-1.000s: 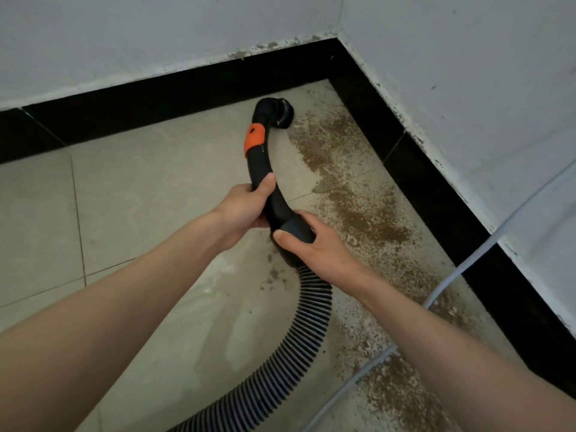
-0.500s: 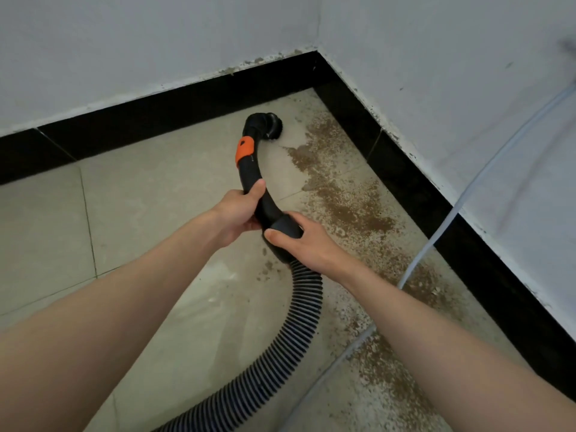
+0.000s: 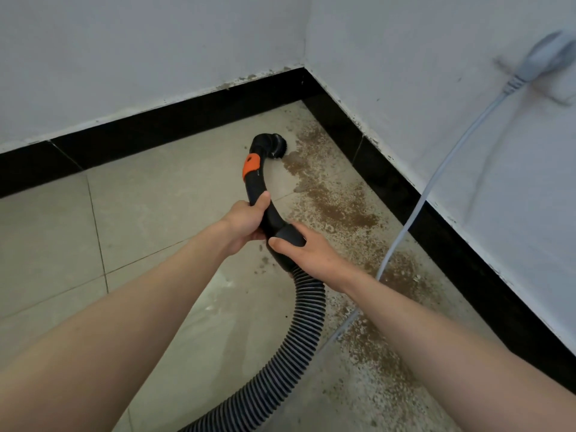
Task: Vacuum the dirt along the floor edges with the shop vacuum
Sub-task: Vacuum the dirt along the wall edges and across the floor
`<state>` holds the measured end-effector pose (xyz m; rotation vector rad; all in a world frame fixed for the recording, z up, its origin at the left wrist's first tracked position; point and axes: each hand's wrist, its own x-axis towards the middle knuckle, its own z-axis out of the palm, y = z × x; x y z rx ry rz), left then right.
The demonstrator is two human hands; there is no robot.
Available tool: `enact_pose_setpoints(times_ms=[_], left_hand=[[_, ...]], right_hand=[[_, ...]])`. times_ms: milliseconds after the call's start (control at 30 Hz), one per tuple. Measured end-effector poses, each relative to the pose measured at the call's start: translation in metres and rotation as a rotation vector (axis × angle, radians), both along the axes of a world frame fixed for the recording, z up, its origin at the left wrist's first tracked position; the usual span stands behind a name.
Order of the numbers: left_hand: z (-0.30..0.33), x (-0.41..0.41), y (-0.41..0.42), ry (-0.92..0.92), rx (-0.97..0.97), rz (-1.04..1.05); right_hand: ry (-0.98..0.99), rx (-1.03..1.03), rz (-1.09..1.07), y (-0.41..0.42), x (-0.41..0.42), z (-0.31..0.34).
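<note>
A black curved vacuum wand [image 3: 256, 186] with an orange band [image 3: 251, 165] ends in a round brush nozzle [image 3: 274, 145] resting on the floor near the room corner. My left hand [image 3: 246, 220] grips the wand below the orange band. My right hand [image 3: 307, 249] grips the cuff where the ribbed black hose [image 3: 299, 344] joins the wand. Brown dirt [image 3: 336, 207] lies in a band along the right wall's black skirting, starting just right of the nozzle and running toward the camera.
A pale power cord [image 3: 414, 210] runs from a plug [image 3: 542, 62] in the right wall down across the dirt, behind my right forearm. Black skirting [image 3: 174, 126] lines both walls. Beige floor tiles [image 3: 137, 213] spread to the left.
The view has tilted up, bringing the wall plug into sight. The nozzle sits a little closer to the dirt's edge by the corner. Both hands keep their grip.
</note>
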<state>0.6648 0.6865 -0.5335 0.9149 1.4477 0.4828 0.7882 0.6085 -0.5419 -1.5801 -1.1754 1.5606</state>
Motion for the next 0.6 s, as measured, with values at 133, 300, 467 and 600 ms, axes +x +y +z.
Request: enact_pose_setpoints(times_ms=[133, 300, 467, 600], left_hand=[[0.004, 0.010, -0.006, -0.005, 0.025, -0.018], [0.016, 0.003, 0.002, 0.067, 0.070, 0.016], [0.027, -0.015, 0.006, 0.145, 0.108, 0.098], [0.026, -0.014, -0.001, 0.267, 0.075, 0.067]], right_hand=[[0.043, 0.010, -0.031, -0.010, 0.008, 0.005], [0.090, 0.068, -0.063, -0.005, -0.005, 0.004], [0.135, 0.125, -0.032, 0.007, -0.026, 0.004], [0.206, 0.066, -0.046, 0.000, -0.031, -0.004]])
